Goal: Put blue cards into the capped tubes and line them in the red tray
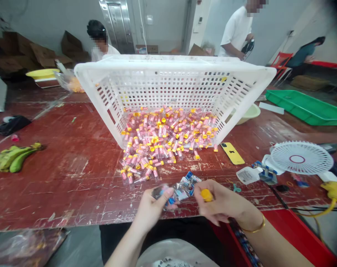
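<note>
At table edge | left hand grips blurred clear packet | right hand pinches yellow cap

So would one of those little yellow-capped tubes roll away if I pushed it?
Probably a little: the tubes look round and lie sideways on the flat table. They seem light, being small clear plastic. The scratched, chipped tabletop would likely stop one soon.
</note>
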The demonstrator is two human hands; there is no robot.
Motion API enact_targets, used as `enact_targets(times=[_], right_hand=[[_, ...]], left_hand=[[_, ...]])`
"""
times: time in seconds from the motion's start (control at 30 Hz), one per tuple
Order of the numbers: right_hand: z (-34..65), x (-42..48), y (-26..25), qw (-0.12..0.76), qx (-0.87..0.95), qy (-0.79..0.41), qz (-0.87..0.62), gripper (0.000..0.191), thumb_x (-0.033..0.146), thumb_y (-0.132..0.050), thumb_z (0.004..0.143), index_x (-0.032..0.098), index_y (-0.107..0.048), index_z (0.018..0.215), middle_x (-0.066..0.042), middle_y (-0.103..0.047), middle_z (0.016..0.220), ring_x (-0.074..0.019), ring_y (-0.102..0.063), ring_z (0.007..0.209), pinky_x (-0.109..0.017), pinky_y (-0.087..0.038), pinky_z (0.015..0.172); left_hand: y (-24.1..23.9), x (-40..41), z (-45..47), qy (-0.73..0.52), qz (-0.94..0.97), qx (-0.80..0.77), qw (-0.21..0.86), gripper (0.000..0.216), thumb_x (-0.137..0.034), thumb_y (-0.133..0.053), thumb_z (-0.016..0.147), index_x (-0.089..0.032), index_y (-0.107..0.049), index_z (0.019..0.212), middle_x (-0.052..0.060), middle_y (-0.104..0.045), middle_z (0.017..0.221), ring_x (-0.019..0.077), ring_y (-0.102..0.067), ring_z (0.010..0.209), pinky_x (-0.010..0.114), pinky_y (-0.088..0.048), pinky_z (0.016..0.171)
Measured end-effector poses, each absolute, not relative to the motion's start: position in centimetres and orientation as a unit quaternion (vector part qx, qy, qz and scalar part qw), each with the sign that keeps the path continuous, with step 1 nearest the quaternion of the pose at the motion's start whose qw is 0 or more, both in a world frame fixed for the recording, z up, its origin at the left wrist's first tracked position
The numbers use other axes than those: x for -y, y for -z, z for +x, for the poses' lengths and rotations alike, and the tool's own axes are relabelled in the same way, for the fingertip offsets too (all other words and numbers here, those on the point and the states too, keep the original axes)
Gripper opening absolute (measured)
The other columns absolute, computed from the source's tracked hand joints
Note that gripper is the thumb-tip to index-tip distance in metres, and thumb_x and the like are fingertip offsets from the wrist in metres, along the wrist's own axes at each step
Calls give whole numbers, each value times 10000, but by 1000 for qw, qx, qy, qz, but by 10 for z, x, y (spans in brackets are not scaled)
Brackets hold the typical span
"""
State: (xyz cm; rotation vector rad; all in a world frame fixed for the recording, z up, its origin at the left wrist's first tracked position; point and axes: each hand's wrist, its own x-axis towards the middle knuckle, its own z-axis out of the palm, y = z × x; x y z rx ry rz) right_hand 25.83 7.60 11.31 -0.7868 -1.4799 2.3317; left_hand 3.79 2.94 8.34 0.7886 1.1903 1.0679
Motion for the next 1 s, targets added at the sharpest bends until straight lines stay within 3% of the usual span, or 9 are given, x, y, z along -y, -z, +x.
enact_targets(times=[0.1, 0.23, 0.4, 0.57, 0.7, 0.83, 1.0], right_hand=[[275, -77, -108, 216, 428, -856, -194, 393, 344, -804, 640, 180, -447, 647, 82, -517, 410, -28, -360, 249, -110, -209, 230], [262, -81, -112, 286, 459, -782, -309, 236, 334, -680, 795, 170, -516, 756, 48, -597, 491, -11, -340, 246, -104, -194, 250], [233, -84, -126, 272, 554, -672, -409, 265, 399, -645, 799, 139, -605, 768, -6, -657, 561, -15, -381, 264, -131, -240, 278], [232, -86, -128, 216, 589, -642, -441, 245, 379, -640, 783, 137, -627, 747, -17, -653, 546, -23, -365, 265, -148, -244, 279], [237, -86, -124, 272, 602, -616, -429, 222, 382, -638, 794, 164, -600, 809, 16, -619, 590, -26, -387, 296, -158, -258, 303], [240, -81, -122, 274, 675, -553, -405, 226, 342, -728, 731, 180, -584, 794, 31, -558, 643, -60, -470, 487, -176, -370, 439], [237, -78, -122, 254, 724, -507, -392, 207, 333, -740, 725, 176, -619, 785, 1, -607, 732, -99, -518, 641, -210, -427, 581]], left_hand=[[-83, -33, 30, -501, 323, -543, 591, 318, -442, -730, 703, -132, -671, 660, 40, -690, 632, 177, -645, 565, 297, -554, 605], [-88, -31, 31, -507, 405, -525, 551, 320, -420, -672, 770, -133, -670, 630, 40, -683, 600, 169, -626, 573, 262, -508, 602], [-98, -27, 40, -500, 455, -545, 497, 294, -367, -655, 796, -137, -668, 613, 16, -665, 576, 130, -563, 545, 214, -427, 547], [-98, -27, 42, -470, 485, -548, 493, 343, -389, -625, 816, -137, -640, 583, 10, -632, 567, 127, -536, 551, 215, -413, 552], [-95, -29, 40, -444, 490, -546, 514, 366, -417, -604, 828, -140, -633, 589, 23, -649, 573, 148, -586, 559, 228, -438, 567], [-91, -31, 38, -437, 491, -530, 536, 370, -417, -583, 846, -143, -629, 602, 28, -658, 590, 155, -612, 568, 239, -456, 592], [-91, -33, 38, -443, 474, -524, 552, 362, -427, -608, 826, -142, -640, 605, 24, -658, 584, 154, -620, 571, 241, -475, 597]])
